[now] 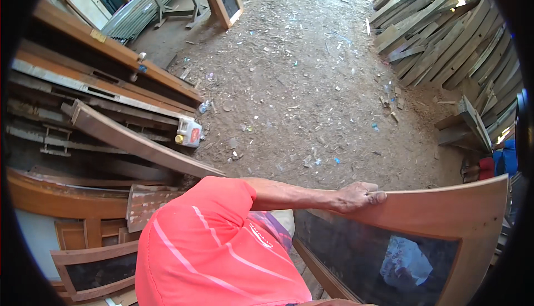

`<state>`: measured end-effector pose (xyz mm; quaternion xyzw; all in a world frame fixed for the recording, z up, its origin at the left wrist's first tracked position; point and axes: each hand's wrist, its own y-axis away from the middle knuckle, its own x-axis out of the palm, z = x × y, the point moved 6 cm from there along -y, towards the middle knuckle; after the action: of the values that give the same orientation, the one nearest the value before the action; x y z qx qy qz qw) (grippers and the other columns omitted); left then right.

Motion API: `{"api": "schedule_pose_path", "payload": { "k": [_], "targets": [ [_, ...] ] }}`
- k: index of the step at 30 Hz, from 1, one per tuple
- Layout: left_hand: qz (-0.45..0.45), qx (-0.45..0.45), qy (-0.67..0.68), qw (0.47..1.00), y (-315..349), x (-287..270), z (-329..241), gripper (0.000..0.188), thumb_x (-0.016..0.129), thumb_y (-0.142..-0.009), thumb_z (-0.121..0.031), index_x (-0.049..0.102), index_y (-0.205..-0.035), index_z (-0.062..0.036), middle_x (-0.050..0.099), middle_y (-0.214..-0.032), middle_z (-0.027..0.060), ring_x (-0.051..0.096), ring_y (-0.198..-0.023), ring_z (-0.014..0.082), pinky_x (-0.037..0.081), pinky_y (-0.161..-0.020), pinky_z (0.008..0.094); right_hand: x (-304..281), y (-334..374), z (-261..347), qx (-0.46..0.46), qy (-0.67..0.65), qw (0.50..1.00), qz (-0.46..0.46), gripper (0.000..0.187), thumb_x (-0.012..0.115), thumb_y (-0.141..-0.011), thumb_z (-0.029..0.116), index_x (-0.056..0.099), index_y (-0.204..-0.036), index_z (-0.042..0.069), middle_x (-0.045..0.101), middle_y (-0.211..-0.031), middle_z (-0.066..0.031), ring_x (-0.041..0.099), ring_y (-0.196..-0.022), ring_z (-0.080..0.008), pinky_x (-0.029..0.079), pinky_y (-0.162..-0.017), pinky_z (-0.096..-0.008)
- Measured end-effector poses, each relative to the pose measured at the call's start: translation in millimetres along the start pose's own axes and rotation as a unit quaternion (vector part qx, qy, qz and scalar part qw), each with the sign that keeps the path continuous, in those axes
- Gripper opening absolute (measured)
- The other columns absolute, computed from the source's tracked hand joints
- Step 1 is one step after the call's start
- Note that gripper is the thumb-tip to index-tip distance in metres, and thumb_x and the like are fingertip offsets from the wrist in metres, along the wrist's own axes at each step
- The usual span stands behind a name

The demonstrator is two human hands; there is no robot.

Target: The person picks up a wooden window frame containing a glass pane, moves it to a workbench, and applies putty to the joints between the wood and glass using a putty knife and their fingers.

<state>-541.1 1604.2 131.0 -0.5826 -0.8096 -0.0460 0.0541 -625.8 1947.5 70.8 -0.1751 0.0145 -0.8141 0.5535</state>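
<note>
Basically, 1 wood frame (473, 209) is at lower R, in front of the person & just R of the pink shirt (206, 250). L hand (354, 196) is closed over its upper edge, thumb side toward the R; R hand's out of view, so can't tell its grip. Frame's up on edge: upper rail runs L-to-R, rising a bit toward R, w/ its far corner pointing up & R. Lower part's cut off, so can't confirm the long axis. 1 dark, smooth, glossy panel (345, 242) sits inside the frame; 1 pale patch (406, 261) shows on it, reflection or sheet, can't tell.

Over on L: 1 translucent plastic jug (190, 133) w/ yellow cap & red label, near the end of 1 long bowed-looking board (133, 142); 1 smaller framed panel (97, 272), dark center, at lower L. Up top: 1 wood trestle (192, 0), 1 upright frame (228, 20) & ribbed metal sheeting (136, 22).

R side has lots of rough grey-brown planks (439, 39), too overlapped to count, plus part of 1 co-worker (503, 158) in blue & red at the edge. Ground (278, 95) btwn is dusty brown, strewn w/ wood chips & scraps.
</note>
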Motion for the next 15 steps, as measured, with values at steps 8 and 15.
{"api": "schedule_pose_path", "payload": {
  "k": [8,15],
  "targets": [
    [-0.118,0.044,-0.039,0.991,-92.2,-132.8,-56.2,0.089,0.044,-0.089,-0.092,0.063,-0.096,-0.0048,0.06,-0.089,0.0042,0.058,-0.089,0.0162,0.048,-0.075,0.0366,129.5,-88.3,14.8,-0.037,-0.042,0.998,0.037,0.096,0.044,-0.099,0.077,0.033,-0.161,0.004,0.04,-0.159,-0.0208,0.044,-0.144,-0.0344,0.035,-0.123,-0.051],
    [-0.208,0.078,-0.063,0.973,-96.0,-261.4,-221.6,0.1,0.047,-0.09,-0.089,0.058,-0.136,-0.0005,0.064,-0.133,0.0215,0.061,-0.126,0.0309,0.048,-0.105,0.044,405.9,-105.7,110.2,-0.033,-0.089,0.981,0.172,0.104,0.046,-0.097,0.079,0.023,-0.165,0.005,0.028,-0.168,-0.0188,0.031,-0.153,-0.0356,0.025,-0.127,-0.0505]
  ]
}}
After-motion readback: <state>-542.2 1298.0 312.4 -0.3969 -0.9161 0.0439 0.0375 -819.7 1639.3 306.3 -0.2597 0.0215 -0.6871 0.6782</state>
